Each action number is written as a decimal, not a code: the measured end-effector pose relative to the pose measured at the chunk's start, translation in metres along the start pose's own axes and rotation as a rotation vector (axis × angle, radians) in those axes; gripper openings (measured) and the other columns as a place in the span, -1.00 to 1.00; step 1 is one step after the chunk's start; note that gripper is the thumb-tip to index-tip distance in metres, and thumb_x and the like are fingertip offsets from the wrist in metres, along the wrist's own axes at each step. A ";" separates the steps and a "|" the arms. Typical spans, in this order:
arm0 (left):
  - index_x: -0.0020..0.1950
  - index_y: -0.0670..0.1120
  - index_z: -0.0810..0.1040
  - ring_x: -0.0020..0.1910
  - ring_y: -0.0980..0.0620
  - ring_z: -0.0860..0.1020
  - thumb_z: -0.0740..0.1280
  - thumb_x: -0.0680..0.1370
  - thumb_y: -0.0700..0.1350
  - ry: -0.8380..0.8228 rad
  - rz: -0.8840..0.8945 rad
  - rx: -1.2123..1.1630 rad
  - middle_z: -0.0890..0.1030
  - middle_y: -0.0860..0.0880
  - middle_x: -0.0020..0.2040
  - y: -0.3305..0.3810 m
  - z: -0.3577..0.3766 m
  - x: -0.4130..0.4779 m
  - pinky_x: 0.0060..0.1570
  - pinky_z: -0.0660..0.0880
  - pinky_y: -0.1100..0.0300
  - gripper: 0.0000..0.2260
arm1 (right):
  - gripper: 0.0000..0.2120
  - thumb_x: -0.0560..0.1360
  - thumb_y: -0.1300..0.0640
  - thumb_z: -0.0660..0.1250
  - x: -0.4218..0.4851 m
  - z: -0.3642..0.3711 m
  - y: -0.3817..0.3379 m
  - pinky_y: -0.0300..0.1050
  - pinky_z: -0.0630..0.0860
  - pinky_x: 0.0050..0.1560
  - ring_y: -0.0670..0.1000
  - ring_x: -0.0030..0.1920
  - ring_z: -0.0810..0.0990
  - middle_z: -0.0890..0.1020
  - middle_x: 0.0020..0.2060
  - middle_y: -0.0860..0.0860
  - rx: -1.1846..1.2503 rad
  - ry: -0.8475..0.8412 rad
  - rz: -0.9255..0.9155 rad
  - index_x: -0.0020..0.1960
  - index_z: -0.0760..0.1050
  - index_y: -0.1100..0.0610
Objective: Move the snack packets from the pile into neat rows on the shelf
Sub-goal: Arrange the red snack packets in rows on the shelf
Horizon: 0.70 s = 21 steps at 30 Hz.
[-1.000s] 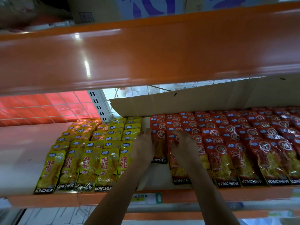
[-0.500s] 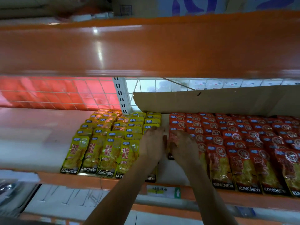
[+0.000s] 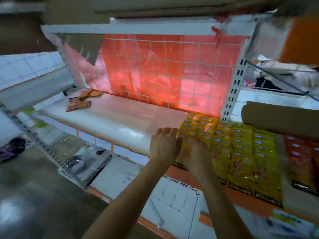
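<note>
Yellow snack packets [image 3: 241,152] lie in neat overlapping rows on the white shelf [image 3: 112,125], with red packets [image 3: 303,161] in rows to their right. My left hand [image 3: 164,145] rests against the left side of the leftmost yellow row, fingertips bent down onto the shelf. My right hand [image 3: 195,152] lies flat on that same row and presses on the packets. Neither hand holds a packet. A small pile of loose red-orange packets [image 3: 79,102] lies at the far left back of the shelf, well away from both hands.
A wire grid back panel [image 3: 164,69] glows red behind the shelf. A cardboard sheet [image 3: 276,118] leans behind the rows at right. White boxes [image 3: 172,195] fill the lower shelf, and a metal bowl [image 3: 76,163] sits lower left.
The view has swung left and both hands have moved from the gap between yellow and red packets to the left edge of the yellow rows. The loose pile has come into view.
</note>
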<state>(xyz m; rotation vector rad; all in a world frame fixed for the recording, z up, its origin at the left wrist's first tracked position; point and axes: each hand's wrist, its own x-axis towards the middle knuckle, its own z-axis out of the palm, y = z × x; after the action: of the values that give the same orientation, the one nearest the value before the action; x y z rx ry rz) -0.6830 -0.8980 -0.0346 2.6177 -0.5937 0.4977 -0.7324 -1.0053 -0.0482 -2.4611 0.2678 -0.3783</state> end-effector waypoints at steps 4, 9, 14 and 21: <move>0.09 -0.12 0.62 -0.02 -0.23 0.59 0.30 0.48 0.04 0.003 -0.069 0.052 0.67 -0.13 -0.04 -0.070 -0.029 -0.005 -0.15 0.54 -0.02 -0.69 | -0.56 0.44 0.25 0.37 0.005 0.050 -0.050 -0.09 0.24 0.35 0.16 0.31 0.42 0.50 0.30 0.11 0.051 -0.036 -0.032 0.32 0.46 0.18; 0.23 -0.12 0.56 0.06 -0.24 0.57 0.02 0.50 0.20 0.059 -0.179 0.104 0.64 -0.16 0.07 -0.139 -0.053 -0.004 -0.10 0.53 -0.04 -0.45 | -0.56 0.50 0.20 0.33 0.024 0.098 -0.098 -0.17 0.16 0.38 0.09 0.38 0.35 0.44 0.36 0.06 0.050 -0.113 -0.092 0.37 0.41 0.15; 0.47 -0.06 0.31 0.33 -0.23 0.36 0.05 0.58 0.22 -0.046 -0.345 0.155 0.41 -0.20 0.39 -0.204 -0.062 0.008 0.21 0.37 -0.06 -0.45 | -0.56 0.51 0.19 0.32 0.055 0.143 -0.140 -0.18 0.14 0.39 0.06 0.40 0.33 0.42 0.38 0.05 0.060 -0.172 -0.150 0.38 0.40 0.14; 0.52 -0.04 0.18 0.40 -0.19 0.26 0.17 0.59 0.17 -0.129 -0.501 0.239 0.28 -0.15 0.47 -0.323 -0.068 0.055 0.28 0.29 -0.02 -0.44 | -0.56 0.52 0.18 0.30 0.131 0.227 -0.212 -0.15 0.19 0.38 0.07 0.38 0.35 0.41 0.38 0.04 0.101 -0.269 -0.213 0.39 0.37 0.12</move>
<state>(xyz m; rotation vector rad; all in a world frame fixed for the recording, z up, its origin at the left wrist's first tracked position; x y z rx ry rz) -0.5009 -0.6179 -0.0530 2.8960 0.1042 0.2521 -0.5132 -0.7496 -0.0645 -2.4117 -0.1240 -0.1405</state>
